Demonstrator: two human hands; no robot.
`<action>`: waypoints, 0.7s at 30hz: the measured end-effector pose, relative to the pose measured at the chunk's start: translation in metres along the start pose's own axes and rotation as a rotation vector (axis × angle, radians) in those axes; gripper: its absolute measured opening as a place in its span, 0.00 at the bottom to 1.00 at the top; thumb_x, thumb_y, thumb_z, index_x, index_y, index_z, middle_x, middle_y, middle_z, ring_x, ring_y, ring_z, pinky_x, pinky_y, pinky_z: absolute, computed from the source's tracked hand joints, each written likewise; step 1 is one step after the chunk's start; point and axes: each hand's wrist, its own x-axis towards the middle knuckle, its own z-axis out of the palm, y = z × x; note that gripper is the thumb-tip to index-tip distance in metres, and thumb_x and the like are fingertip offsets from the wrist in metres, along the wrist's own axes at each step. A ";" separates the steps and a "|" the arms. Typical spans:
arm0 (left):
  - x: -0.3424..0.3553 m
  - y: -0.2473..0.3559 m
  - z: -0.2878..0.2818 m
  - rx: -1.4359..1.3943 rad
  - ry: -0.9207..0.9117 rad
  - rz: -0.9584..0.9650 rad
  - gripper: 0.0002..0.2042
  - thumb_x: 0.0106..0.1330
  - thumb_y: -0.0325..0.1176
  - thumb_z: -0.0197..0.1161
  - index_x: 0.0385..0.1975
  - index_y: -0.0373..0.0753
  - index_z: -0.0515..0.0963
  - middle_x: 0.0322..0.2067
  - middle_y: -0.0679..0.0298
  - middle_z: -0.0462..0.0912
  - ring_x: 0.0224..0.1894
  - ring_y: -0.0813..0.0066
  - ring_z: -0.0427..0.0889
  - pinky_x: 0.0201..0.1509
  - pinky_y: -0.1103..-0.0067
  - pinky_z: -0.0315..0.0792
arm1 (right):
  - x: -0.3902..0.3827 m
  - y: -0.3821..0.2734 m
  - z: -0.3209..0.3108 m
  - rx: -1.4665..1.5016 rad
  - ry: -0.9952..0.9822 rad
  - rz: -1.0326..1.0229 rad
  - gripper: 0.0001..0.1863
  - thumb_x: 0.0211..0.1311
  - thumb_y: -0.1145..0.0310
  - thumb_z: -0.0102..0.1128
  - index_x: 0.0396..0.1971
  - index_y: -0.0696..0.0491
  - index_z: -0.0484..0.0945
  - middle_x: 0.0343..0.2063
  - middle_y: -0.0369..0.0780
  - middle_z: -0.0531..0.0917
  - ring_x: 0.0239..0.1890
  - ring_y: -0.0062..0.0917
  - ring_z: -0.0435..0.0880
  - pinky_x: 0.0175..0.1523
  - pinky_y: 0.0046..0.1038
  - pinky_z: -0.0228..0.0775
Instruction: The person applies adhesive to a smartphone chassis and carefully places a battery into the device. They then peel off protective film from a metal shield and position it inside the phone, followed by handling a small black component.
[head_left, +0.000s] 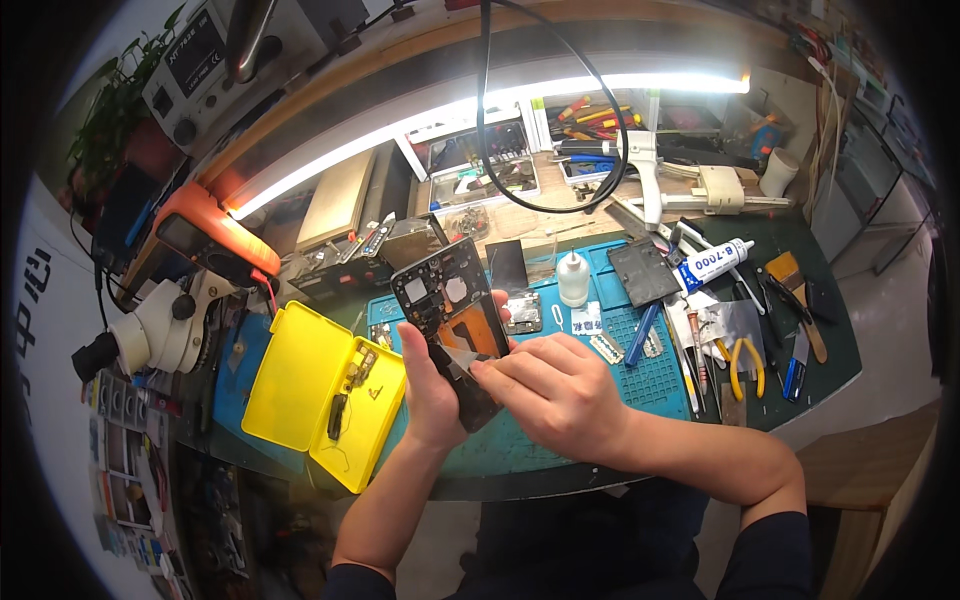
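My left hand [430, 395] is wrapped round an opened smartphone [470, 325], holding it tilted above the mat. The phone's dark frame and an orange-brown area inside it face up toward me. My right hand [560, 395] is closed in a pinch at the phone's lower half. From its fingertips a thin, pale, flat piece [459, 357] reaches into the frame; its exact kind does not show. Left of the phone lies an open yellow plastic case [290, 385] with small phone parts in it. A white squeeze bottle [573, 280] stands beyond my right hand.
A teal work mat [500, 455] covers the bench. On the right lie a white glue tube [715, 262], yellow-handled pliers [746, 370], a blue pen-like tool [642, 335] and several other tools. A microscope [150, 335] and an orange multimeter [220, 235] stand left. A black cable loop [483, 100] hangs at the back.
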 end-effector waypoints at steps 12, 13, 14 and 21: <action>-0.002 0.005 -0.001 -0.159 -0.157 -0.077 0.44 0.69 0.72 0.32 0.65 0.34 0.65 0.57 0.55 0.75 0.57 0.65 0.77 0.61 0.69 0.73 | 0.006 0.007 -0.007 0.178 0.027 0.197 0.20 0.50 0.68 0.72 0.44 0.56 0.78 0.33 0.38 0.81 0.32 0.32 0.79 0.37 0.31 0.71; -0.001 0.006 -0.001 -0.162 -0.190 -0.089 0.44 0.70 0.72 0.32 0.65 0.34 0.65 0.57 0.55 0.75 0.57 0.65 0.77 0.61 0.68 0.73 | 0.006 0.008 -0.007 0.193 0.027 0.238 0.20 0.49 0.68 0.73 0.43 0.55 0.79 0.33 0.38 0.82 0.32 0.32 0.80 0.36 0.31 0.72; -0.001 0.006 0.001 -0.173 -0.171 -0.115 0.43 0.70 0.71 0.32 0.65 0.35 0.65 0.57 0.55 0.75 0.57 0.65 0.77 0.60 0.69 0.73 | 0.006 0.008 -0.008 0.209 0.028 0.279 0.20 0.48 0.68 0.74 0.43 0.54 0.80 0.33 0.37 0.83 0.32 0.31 0.81 0.36 0.30 0.72; -0.014 0.000 -0.005 -0.083 -0.109 -0.216 0.40 0.72 0.69 0.33 0.66 0.36 0.63 0.57 0.56 0.75 0.54 0.67 0.79 0.56 0.72 0.76 | 0.015 0.005 -0.010 0.215 0.125 0.232 0.12 0.50 0.68 0.72 0.35 0.51 0.81 0.30 0.35 0.81 0.32 0.30 0.80 0.37 0.30 0.72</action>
